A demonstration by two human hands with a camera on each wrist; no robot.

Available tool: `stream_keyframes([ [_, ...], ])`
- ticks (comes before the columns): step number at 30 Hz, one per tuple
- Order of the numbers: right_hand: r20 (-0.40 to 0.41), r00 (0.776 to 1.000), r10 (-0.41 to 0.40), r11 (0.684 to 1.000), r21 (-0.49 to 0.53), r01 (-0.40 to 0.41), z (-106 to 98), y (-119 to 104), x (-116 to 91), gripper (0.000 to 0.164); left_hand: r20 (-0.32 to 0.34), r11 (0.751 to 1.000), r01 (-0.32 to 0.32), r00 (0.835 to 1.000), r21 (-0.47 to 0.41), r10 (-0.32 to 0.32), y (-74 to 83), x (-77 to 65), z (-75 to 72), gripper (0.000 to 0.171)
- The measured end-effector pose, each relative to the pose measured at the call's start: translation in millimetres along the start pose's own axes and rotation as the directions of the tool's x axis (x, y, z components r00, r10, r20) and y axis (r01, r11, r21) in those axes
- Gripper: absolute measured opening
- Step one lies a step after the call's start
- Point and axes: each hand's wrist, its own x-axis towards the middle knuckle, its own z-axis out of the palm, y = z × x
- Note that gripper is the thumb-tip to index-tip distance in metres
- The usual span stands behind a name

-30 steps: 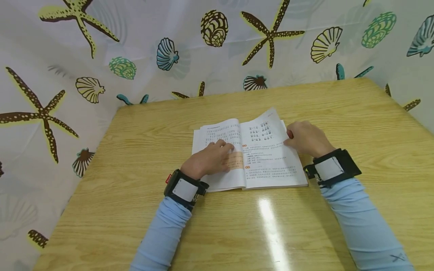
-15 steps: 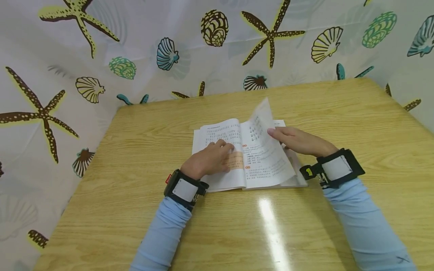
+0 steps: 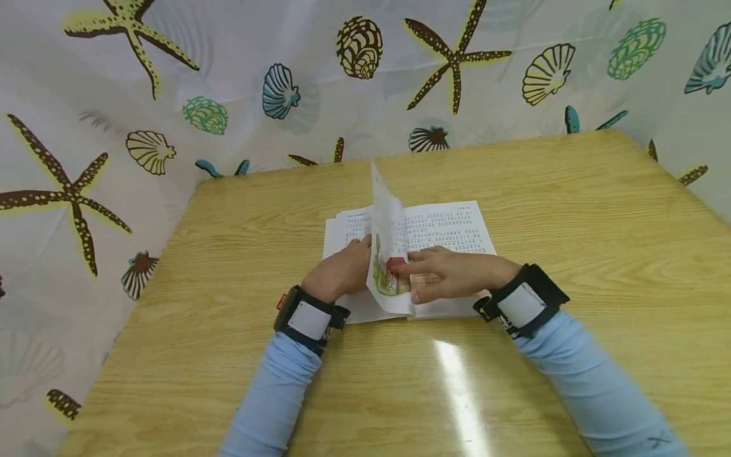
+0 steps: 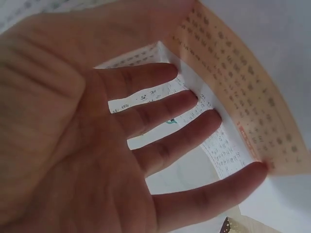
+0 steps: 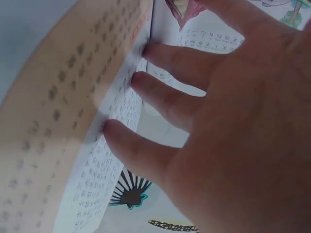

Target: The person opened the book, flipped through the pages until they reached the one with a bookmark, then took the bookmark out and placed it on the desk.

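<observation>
Fingers apart, the left grip (image 3: 339, 273) and right grip (image 3: 457, 273) touch the open white paper book (image 3: 448, 228) beneath, its illustrated page (image 3: 386, 235) raised between.

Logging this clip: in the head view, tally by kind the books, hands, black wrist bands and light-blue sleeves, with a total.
Open book: 1
Hands: 2 (left hand, right hand)
Black wrist bands: 2 (left band, right band)
Light-blue sleeves: 2 (left sleeve, right sleeve)
Total: 7
</observation>
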Motion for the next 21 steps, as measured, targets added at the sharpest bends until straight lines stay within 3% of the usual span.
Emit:
stream_keyframes([
  [3,-0.004,0.998,0.066,0.995,-0.073,-0.066,2,-4,0,0.059,0.045,0.993,0.022,0.999,0.112,-0.027,0.5,6.4,-0.4,0.047],
  [7,-0.032,0.998,0.058,0.990,-0.124,-0.061,5,-4,1,0.054,0.022,0.990,0.030,0.999,0.141,-0.034,-5.6,2.8,-6.1,0.046],
  [9,-0.041,0.998,0.056,0.989,-0.138,-0.062,6,-4,1,0.052,-0.052,0.986,0.034,0.998,0.161,-0.026,-10.7,-1.3,-11.1,0.045],
  [11,-0.046,0.997,0.059,0.987,-0.144,-0.065,7,-4,2,0.051,-0.162,0.981,0.048,0.987,0.188,-0.017,-14.5,-5.4,-17.4,0.047],
  [14,-0.049,0.997,0.057,0.985,-0.160,-0.064,7,-5,4,0.050,-0.329,0.974,0.070,0.944,0.215,0.005,-16.4,-9.7,-25.2,0.051],
  [16,-0.050,0.997,0.058,0.984,-0.164,-0.065,7,-6,4,0.050,-0.387,0.968,0.064,0.921,0.243,0.037,-14.4,-10.8,-28.3,0.052],
  [17,-0.051,0.997,0.054,0.984,-0.169,-0.062,6,-7,4,0.049,-0.390,0.965,0.049,0.919,0.256,0.057,-13.1,-10.4,-28.3,0.051],
  [19,-0.049,0.997,0.054,0.983,-0.172,-0.061,6,-7,4,0.049,-0.335,0.963,0.010,0.939,0.270,0.084,-10.2,-7.8,-25.3,0.046],
  [21,-0.046,0.997,0.062,0.983,-0.169,-0.069,6,-7,4,0.049,-0.208,0.971,-0.033,0.975,0.238,0.085,-7.6,-3.3,-19.1,0.045],
])
